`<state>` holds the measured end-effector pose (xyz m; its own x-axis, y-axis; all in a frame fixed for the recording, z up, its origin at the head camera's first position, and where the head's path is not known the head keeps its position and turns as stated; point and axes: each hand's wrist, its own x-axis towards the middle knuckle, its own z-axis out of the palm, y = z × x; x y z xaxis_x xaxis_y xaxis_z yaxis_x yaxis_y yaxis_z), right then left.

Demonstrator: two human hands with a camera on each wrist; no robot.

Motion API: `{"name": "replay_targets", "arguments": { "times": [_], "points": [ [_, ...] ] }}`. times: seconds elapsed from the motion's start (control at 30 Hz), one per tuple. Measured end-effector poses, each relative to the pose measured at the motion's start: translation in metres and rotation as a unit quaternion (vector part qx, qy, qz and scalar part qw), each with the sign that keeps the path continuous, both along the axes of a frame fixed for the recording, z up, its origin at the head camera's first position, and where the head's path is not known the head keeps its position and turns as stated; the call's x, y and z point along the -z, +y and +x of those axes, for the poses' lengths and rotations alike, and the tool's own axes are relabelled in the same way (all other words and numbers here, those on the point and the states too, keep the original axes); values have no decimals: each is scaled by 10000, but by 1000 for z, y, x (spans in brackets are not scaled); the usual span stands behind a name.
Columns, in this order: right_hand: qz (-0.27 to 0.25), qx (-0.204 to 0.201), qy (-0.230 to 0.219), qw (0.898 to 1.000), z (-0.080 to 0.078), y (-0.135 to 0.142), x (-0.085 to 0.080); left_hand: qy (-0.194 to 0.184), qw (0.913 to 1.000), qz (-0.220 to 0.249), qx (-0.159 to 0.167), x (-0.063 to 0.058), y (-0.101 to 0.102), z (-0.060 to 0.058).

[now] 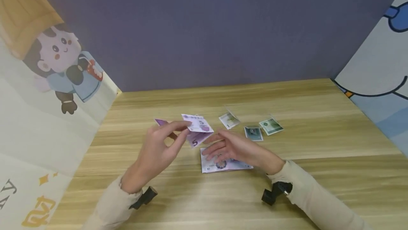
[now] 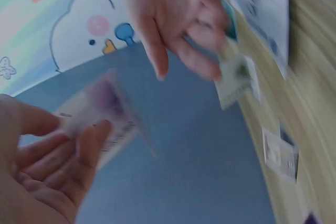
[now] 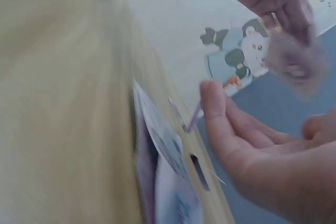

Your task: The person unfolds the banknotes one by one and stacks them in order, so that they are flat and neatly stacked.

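My left hand (image 1: 157, 149) pinches a folded purple banknote (image 1: 201, 125) marked 5 between thumb and fingers, its halves spread apart above the table. In the left wrist view the same note looks blurred. Just right of it, my right hand (image 1: 239, 148) has loosely extended fingers and holds nothing. Below those fingers lies a larger pale purple-blue folded note (image 1: 227, 167) marked 10, partly covered by the hand in the head view. Behind my left hand, another purple folded note (image 1: 160, 121) shows only a corner; the hand hides the rest.
Three small folded notes stand farther back on the wooden table (image 1: 318, 123): a pale yellowish one (image 1: 228, 120), a dark blue-green one (image 1: 253, 134) and a green one (image 1: 271, 126). A dark blue panel (image 1: 216, 31) closes the back, with cartoon-printed walls at both sides.
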<state>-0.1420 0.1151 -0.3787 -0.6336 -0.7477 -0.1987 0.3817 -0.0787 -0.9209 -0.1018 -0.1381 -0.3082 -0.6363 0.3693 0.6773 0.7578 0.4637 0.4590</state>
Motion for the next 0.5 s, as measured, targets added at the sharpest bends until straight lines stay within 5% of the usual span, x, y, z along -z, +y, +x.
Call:
{"name": "replay_targets", "arguments": {
  "times": [0.1, 0.23, 0.5],
  "points": [
    [-684, -19, -387, 9969, 7, -6, -1, -404, 9952, 708, 535, -4, 3, 8],
    [-1625, -59, -660, 9845, 15, -11, -9, -991, 9784, 1439, 1108, -6, 7, 17],
    [-2349, 345, -466, 9703, 16, 1, -28, -1870, 9567, 1970, 1047, -3, 13, 12]
  ]
}}
